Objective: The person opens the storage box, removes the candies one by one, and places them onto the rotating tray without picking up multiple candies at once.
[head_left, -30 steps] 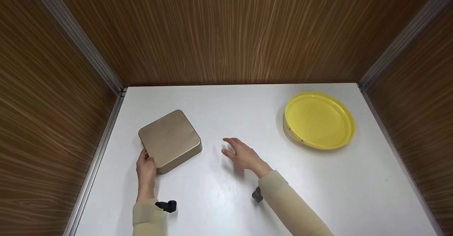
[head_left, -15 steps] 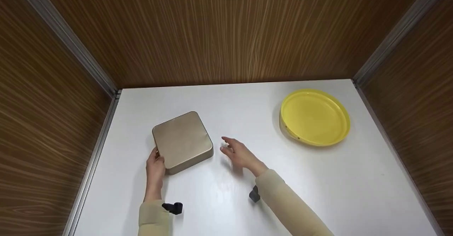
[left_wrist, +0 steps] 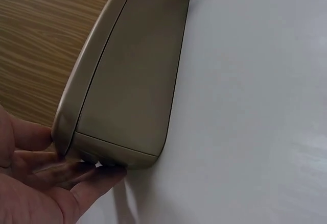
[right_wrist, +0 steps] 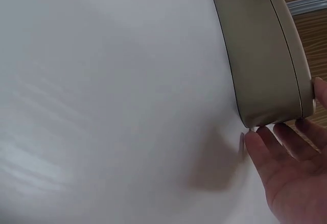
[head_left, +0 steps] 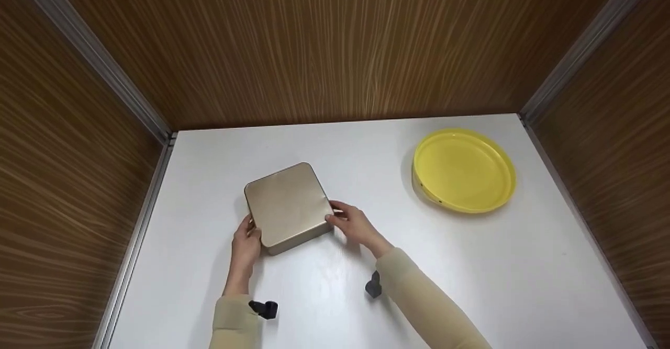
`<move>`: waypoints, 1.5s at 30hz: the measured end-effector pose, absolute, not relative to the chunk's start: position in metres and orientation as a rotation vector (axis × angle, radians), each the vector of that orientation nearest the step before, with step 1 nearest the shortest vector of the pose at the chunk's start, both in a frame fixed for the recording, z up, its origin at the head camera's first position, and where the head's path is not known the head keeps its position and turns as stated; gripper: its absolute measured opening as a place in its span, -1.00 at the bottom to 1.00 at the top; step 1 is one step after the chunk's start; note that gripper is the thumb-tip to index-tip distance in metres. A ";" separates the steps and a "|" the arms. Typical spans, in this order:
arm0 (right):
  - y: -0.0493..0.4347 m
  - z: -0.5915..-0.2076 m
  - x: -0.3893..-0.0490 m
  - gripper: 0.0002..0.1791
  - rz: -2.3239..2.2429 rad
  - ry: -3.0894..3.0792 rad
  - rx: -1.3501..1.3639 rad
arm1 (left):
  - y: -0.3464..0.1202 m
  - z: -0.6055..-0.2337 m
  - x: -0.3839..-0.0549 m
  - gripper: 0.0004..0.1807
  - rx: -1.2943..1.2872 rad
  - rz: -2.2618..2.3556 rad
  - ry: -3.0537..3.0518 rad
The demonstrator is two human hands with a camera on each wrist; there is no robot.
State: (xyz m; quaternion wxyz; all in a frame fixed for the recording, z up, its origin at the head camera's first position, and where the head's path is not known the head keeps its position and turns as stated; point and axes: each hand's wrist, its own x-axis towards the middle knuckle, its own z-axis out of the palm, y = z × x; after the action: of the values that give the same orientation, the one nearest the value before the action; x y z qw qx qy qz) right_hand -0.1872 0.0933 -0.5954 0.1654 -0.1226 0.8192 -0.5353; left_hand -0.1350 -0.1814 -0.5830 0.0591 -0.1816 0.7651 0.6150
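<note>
A square gold-coloured metal tin [head_left: 288, 202] with rounded corners and a lid lies at the left-centre of the white table in the head view. My left hand [head_left: 246, 247] grips its near left side, fingers along the wall and thumb by the lid edge. On the opposite side my right hand [head_left: 357, 226] holds the near right corner. In the right wrist view, that hand's fingers [right_wrist: 263, 155] press the side wall while the thumb sits at the lid's edge. The seam [left_wrist: 97, 76] between lid and body looks closed in the left wrist view. The contents are hidden.
A round yellow tray [head_left: 463, 171] with a raised rim stands at the table's back right. Wood-grain panels [head_left: 335, 45] enclose the table [head_left: 471, 276] at the back and both sides. Black wrist cameras [head_left: 264, 310] jut from the sleeves.
The left hand has slid the tin to the right, turning it slightly. My right hand, apart from it before, now holds its right corner. The view has shifted a little.
</note>
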 end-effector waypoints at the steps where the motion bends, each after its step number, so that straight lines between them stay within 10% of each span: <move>1: 0.094 -0.595 -0.187 -0.38 -1.544 2.323 -0.337 | -0.180 -0.583 -0.135 -0.41 -0.540 1.849 2.324; 45: 0.203 -0.569 -0.142 -0.54 -1.449 2.403 0.123 | -0.076 -0.590 -0.149 -0.44 -0.133 1.776 2.323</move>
State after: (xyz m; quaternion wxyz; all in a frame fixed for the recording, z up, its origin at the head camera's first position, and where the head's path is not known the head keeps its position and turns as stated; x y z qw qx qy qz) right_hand -0.1419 0.2028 -0.5693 0.1655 0.0430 0.8437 -0.5088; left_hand -0.1494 -0.0764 -0.5900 0.1072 -0.0450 0.7891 0.6032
